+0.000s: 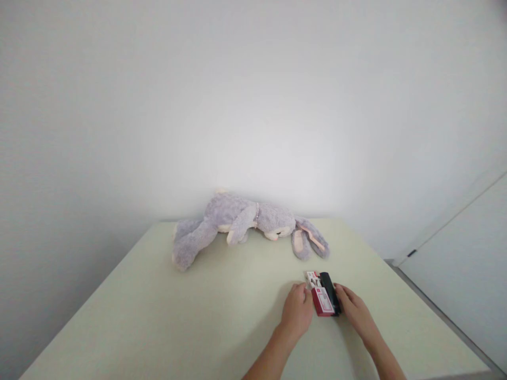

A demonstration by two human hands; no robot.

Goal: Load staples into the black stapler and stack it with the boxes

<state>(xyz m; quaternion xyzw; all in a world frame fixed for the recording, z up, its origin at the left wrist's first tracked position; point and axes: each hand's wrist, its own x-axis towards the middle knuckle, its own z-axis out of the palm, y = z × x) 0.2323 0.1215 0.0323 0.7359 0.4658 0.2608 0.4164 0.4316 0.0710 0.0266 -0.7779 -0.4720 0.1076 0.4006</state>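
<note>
On the right front part of the table lies a small stapler set (321,303). It combines a red-and-white box, a long black piece that looks like a stapler (329,289), and a white printed card (312,278) behind the box. My left hand (297,309) has curled fingers and grips the set's left edge beside the red box. On the opposite side, my right hand (354,311) pinches the black piece's right edge with thumb and fingers close together. The undersides of the set and some fingertips are hidden.
A grey-lilac plush rabbit (229,211) lies on its side along the table's back edge, its ears pointing right. The pale table (158,316) meets a white wall (253,105) behind. A white panel with a dark handle-like mark (412,253) stands at the right.
</note>
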